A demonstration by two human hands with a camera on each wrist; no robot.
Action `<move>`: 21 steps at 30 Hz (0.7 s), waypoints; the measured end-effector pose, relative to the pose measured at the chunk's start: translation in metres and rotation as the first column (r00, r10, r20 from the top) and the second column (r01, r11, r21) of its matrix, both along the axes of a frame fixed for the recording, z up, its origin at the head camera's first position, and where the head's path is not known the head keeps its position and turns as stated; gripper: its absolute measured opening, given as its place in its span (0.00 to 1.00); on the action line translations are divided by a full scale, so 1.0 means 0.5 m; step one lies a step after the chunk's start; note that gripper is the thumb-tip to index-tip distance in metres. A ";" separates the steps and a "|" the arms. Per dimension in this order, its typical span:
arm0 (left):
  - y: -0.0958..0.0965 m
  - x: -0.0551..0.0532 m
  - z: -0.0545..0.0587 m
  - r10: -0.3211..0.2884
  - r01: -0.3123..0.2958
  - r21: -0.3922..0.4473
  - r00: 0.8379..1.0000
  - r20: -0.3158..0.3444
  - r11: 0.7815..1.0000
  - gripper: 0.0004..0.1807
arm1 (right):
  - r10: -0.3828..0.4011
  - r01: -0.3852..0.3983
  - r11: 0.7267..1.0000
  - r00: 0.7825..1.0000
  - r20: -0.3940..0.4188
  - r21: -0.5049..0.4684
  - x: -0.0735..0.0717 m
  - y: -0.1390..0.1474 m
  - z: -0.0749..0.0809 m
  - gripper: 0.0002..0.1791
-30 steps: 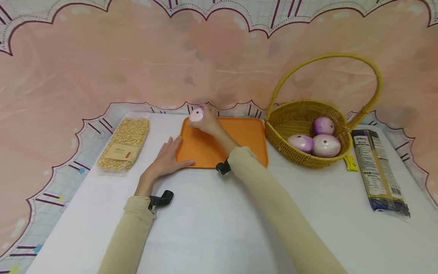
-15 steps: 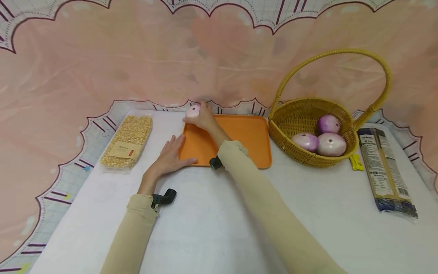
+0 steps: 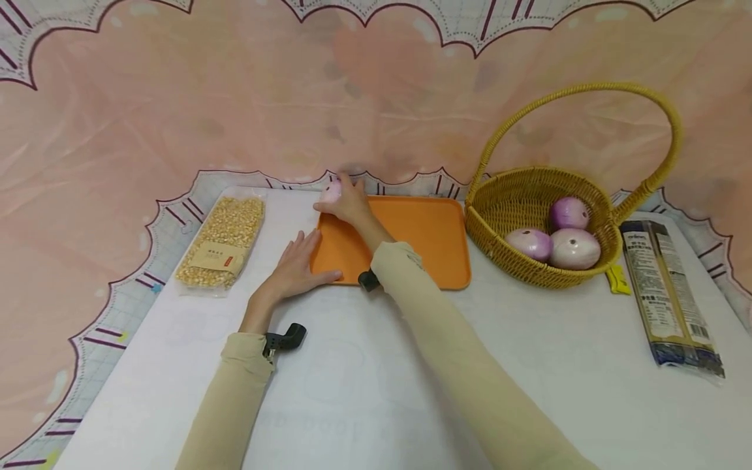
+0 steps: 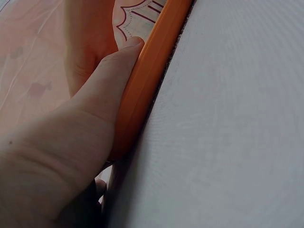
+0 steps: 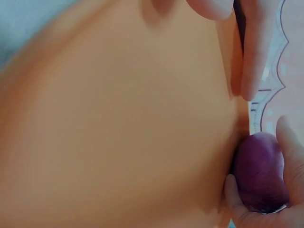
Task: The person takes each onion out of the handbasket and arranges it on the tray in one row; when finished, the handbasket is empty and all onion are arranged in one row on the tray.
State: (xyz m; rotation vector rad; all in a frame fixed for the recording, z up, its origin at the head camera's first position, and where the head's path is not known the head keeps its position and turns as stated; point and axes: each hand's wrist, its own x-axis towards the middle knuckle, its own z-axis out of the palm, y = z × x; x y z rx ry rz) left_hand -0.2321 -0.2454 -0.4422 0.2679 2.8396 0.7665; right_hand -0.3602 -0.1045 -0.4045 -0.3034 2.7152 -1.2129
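My right hand (image 3: 350, 201) grips a purple-and-white onion (image 3: 331, 191) at the far left corner of an orange tray (image 3: 411, 228). In the right wrist view, the fingers and thumb lie on either side of the onion (image 5: 260, 171), at the tray's edge. My left hand (image 3: 298, 266) rests on the tray's near left corner with its fingers spread. The left wrist view shows its thumb along the tray rim (image 4: 147, 80). Right of the tray, a wicker basket (image 3: 493, 251) with a tall handle holds several more onions (image 3: 574, 249).
A clear bag of yellow split grains (image 3: 226, 225) lies left of the tray. Past the basket lies a long dark-and-gold package (image 3: 666, 294), with a small yellow packet (image 3: 618, 279) beside it. A patterned pink cloth (image 3: 264, 98) hangs behind the white table (image 3: 352, 391).
My right hand has carried the onion slightly left and back, to the tray's far left corner. The left hand stays at the near corner. The head view has shifted a little.
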 end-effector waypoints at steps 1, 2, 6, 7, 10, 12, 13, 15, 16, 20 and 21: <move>0.001 0.000 -0.001 0.000 0.000 0.002 1.000 0.000 1.000 0.59 | -0.004 0.004 1.000 1.000 0.004 0.002 0.001 0.000 -0.002 0.50; 0.001 0.001 -0.003 0.001 -0.001 0.001 1.000 0.000 1.000 0.59 | -0.008 0.008 1.000 1.000 0.004 0.010 0.001 0.000 -0.004 0.50; 0.004 0.001 -0.008 0.003 -0.003 0.006 1.000 0.004 1.000 0.59 | -0.017 0.017 0.999 1.000 -0.003 0.048 0.006 0.003 -0.006 0.50; 0.004 0.002 -0.008 0.005 -0.005 0.008 1.000 0.006 1.000 0.59 | -0.019 0.019 0.998 1.000 -0.006 0.059 0.007 0.003 -0.006 0.50; 0.006 0.003 -0.008 0.006 -0.007 0.010 1.000 0.014 1.000 0.59 | -0.030 0.031 0.996 0.999 -0.011 0.079 0.011 0.004 -0.008 0.51; 0.007 0.003 -0.007 0.008 -0.008 0.009 1.000 0.021 1.000 0.59 | -0.037 0.038 0.996 0.999 -0.010 0.085 0.012 0.005 -0.008 0.51; 0.007 0.003 -0.006 0.008 -0.008 0.009 1.000 0.023 1.000 0.59 | -0.040 0.041 0.995 0.999 -0.009 0.087 0.013 0.006 -0.008 0.51; 0.007 0.002 -0.004 0.011 -0.011 0.013 1.000 0.030 1.000 0.59 | -0.037 0.038 0.994 0.999 -0.016 0.101 0.014 0.008 -0.005 0.52; 0.007 0.001 -0.002 0.011 -0.011 0.013 0.999 0.031 1.000 0.60 | -0.030 0.033 0.993 0.999 -0.026 0.116 0.014 0.010 -0.002 0.53; 0.004 0.001 0.001 0.012 -0.012 0.015 1.000 0.026 1.000 0.60 | 0.029 -0.014 0.984 0.997 -0.077 0.179 0.017 0.030 0.021 0.54; 0.003 0.002 0.001 0.012 -0.013 0.014 1.000 0.028 1.000 0.60 | 0.057 -0.039 0.981 0.994 -0.091 0.193 0.020 0.039 0.030 0.53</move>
